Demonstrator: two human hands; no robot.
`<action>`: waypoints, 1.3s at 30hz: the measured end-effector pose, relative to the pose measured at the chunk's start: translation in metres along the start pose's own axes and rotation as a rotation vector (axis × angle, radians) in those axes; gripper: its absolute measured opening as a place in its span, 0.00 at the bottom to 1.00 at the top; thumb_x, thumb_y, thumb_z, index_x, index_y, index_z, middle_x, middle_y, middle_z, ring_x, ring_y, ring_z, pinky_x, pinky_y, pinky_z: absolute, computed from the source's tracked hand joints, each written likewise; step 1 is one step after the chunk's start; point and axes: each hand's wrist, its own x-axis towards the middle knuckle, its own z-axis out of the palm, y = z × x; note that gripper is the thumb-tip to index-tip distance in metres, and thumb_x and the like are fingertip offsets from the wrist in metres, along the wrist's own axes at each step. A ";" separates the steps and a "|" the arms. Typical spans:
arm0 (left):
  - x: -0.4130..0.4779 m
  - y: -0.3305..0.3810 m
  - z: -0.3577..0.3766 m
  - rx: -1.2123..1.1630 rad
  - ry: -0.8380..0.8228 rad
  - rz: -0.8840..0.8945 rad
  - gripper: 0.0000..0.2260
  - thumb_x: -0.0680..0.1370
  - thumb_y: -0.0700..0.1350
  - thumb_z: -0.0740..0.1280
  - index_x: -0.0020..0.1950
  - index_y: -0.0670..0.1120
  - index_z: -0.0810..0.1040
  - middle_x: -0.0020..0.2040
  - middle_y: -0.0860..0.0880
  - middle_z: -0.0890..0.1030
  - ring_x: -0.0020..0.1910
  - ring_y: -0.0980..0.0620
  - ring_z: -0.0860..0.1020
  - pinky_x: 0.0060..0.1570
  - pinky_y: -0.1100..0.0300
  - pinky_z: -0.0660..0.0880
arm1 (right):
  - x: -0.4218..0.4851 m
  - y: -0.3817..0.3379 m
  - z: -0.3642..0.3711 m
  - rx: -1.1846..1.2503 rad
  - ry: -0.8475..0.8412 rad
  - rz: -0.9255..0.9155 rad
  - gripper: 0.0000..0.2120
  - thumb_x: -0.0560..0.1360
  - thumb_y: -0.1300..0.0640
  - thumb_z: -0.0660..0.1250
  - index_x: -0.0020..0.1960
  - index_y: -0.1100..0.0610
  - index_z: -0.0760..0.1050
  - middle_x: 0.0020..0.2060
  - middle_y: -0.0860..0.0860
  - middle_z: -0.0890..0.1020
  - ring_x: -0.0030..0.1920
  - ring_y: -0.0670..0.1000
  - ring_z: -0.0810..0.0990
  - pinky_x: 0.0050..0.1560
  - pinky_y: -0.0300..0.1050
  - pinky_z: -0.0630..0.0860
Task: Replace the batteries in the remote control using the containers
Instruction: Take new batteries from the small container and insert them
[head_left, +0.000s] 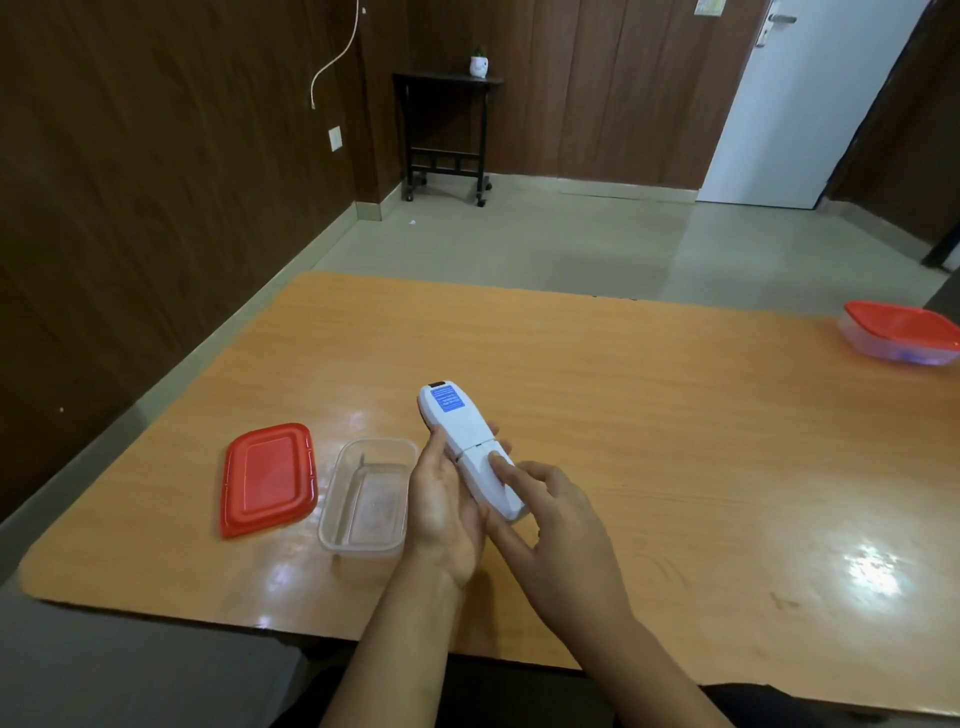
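Left fingers (441, 467) clasping white remote control (470, 447), blue-labelled back upward; right fingers (498, 462) loose, thumb on cover.

A white, slim plastic remote control (470, 451) is held back-side up above the bench, a blue label near its far end and its battery cover shut. Just left sits an open clear plastic rectangular container (363, 499), its red lid (267, 478) flat beside it. A second clear container with a red lid on (901, 332) sits far right.
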 end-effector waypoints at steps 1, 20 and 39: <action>0.000 0.001 -0.001 0.028 -0.011 -0.008 0.15 0.80 0.49 0.56 0.62 0.45 0.76 0.50 0.46 0.83 0.51 0.49 0.79 0.55 0.49 0.73 | -0.001 0.000 0.000 0.006 -0.025 -0.005 0.27 0.71 0.35 0.52 0.69 0.37 0.65 0.60 0.41 0.71 0.57 0.43 0.72 0.49 0.36 0.71; -0.005 -0.005 0.006 0.342 -0.095 0.239 0.19 0.77 0.34 0.60 0.67 0.46 0.70 0.60 0.44 0.81 0.61 0.49 0.79 0.51 0.58 0.78 | 0.012 -0.005 -0.024 1.415 -0.145 0.713 0.06 0.73 0.66 0.68 0.48 0.59 0.74 0.39 0.56 0.84 0.35 0.49 0.78 0.35 0.35 0.78; -0.003 -0.005 0.011 0.208 -0.010 0.110 0.18 0.81 0.54 0.53 0.62 0.50 0.77 0.57 0.44 0.82 0.54 0.47 0.81 0.57 0.44 0.73 | 0.012 -0.006 -0.030 0.745 -0.192 0.450 0.17 0.75 0.47 0.67 0.61 0.45 0.68 0.53 0.43 0.77 0.47 0.45 0.80 0.45 0.39 0.78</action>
